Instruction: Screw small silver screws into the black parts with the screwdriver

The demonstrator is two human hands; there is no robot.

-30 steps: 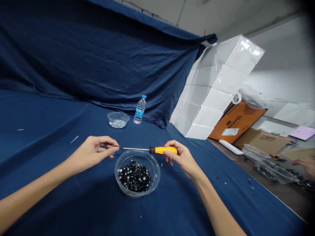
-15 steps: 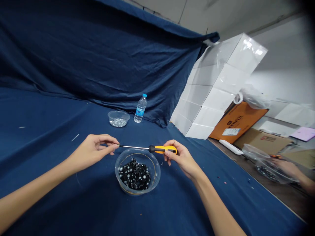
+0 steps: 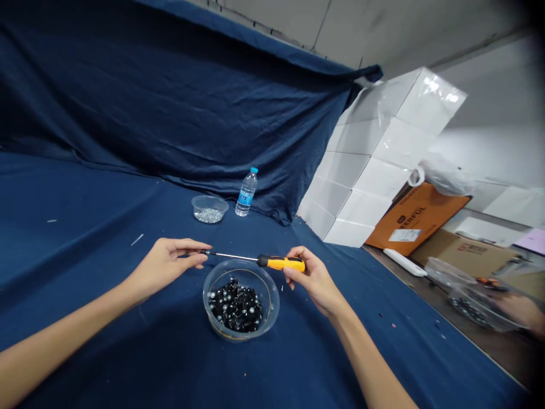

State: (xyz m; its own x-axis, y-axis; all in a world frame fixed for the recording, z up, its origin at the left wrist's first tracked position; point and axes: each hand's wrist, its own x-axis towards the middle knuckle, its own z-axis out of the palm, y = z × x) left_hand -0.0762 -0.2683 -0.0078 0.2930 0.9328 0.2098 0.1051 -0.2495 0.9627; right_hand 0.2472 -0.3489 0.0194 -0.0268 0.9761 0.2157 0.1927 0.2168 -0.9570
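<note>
My right hand grips the yellow and black handle of a screwdriver, which lies level and points left. At its tip, my left hand pinches a small black part between thumb and fingertips; the contact between tip and part is too small to make out. Just below the shaft stands a clear plastic bowl, holding many small black parts with silvery pieces among them.
Farther back are a clear bowl of small silvery pieces and a water bottle. White boxes are stacked at the right, beside an orange box. Another person's hand is by a clear container at far right.
The view has shifted slightly, so the bowls and bottle appear a little farther right and lower. More of the black part shows past my left fingertips. Both hands keep their holds.
</note>
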